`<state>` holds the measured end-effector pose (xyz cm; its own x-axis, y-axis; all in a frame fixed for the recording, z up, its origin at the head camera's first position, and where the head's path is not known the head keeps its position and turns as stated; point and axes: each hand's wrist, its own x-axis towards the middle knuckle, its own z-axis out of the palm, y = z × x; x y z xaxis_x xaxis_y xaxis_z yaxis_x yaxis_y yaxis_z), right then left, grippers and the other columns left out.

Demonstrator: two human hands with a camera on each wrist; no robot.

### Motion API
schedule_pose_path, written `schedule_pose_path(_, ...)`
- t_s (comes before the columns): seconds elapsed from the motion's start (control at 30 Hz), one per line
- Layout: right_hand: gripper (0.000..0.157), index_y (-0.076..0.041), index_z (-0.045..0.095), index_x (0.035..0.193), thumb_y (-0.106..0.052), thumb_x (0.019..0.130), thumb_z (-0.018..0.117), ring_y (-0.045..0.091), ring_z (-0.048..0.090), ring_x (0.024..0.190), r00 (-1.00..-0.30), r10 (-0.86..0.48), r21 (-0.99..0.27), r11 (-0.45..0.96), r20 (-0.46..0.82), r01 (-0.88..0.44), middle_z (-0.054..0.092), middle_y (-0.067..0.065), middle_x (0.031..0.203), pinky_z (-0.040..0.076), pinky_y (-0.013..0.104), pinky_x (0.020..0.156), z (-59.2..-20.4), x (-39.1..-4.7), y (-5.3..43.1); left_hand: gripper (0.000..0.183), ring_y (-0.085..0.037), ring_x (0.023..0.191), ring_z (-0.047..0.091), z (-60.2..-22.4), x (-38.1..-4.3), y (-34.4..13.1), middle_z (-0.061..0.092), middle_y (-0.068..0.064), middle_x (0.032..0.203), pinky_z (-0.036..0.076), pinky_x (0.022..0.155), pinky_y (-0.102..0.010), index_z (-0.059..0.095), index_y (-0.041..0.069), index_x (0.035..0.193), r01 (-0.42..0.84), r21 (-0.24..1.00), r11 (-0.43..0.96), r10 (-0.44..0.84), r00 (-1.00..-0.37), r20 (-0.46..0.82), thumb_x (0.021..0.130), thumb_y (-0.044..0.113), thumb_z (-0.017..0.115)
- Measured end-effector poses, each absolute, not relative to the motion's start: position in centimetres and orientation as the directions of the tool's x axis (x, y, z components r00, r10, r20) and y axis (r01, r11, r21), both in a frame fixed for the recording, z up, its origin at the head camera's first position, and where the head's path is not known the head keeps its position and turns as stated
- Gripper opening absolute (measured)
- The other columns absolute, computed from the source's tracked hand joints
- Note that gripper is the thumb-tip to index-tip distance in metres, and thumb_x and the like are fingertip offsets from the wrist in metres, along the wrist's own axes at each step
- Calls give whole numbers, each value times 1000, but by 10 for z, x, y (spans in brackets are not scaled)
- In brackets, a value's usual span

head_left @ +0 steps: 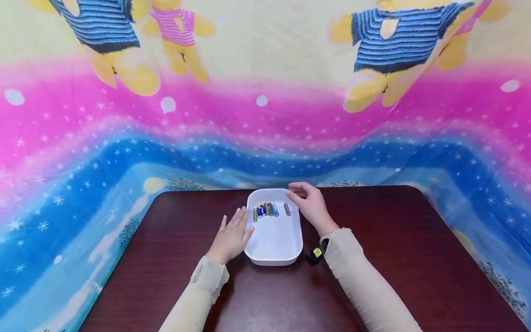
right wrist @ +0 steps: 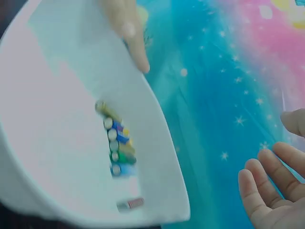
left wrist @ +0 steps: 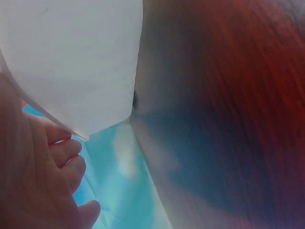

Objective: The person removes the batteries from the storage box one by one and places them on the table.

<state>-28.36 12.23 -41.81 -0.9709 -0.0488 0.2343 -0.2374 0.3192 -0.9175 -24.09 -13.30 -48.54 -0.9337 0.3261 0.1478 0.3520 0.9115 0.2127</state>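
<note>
A white rectangular tray (head_left: 274, 244) with rounded corners holds several batteries in different colours. Most of the batteries (head_left: 265, 210) lie side by side near its far end, and a red battery (head_left: 287, 209) lies apart on the right. My left hand (head_left: 232, 235) rests against the tray's left side, fingers extended and thumb over the rim. In the left wrist view, the fingers (left wrist: 66, 157) lie along the tray's outer wall. My right hand (head_left: 309, 203) is by the far right rim, its fingers (right wrist: 279, 179) loosely bent with nothing in them.
The tray stands on a dark reddish-brown table (head_left: 178, 230) near its far edge. Behind and around the table hangs a printed cloth (head_left: 265, 115) with bears and snowflakes. A black wrist device (head_left: 317, 252) sits at my right cuff.
</note>
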Motion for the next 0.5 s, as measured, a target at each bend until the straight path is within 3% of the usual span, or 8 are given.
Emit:
schedule_pose_path(0.33,30,-17,65,113,-27,85,71,18,64,95,-993,-40,-986,121,114,-118,66,4,104,51,36,84,-420,-288,95,63,-20,143,12,-487,-242,-133,19,-6,155,10,112,-54,21,8,150,345,222,912,320,-937,141,100,46,30)
schedule_pose_path(0.5,30,-16,66,112,-24,84,72,18,65,95,-995,-64,-993,91,74,-79,66,4,104,52,37,84,-425,-292,83,64,-18,143,8,-488,-243,-133,14,-2,156,9,112,-52,16,12,151,324,221,920,308,-946,104,100,49,26)
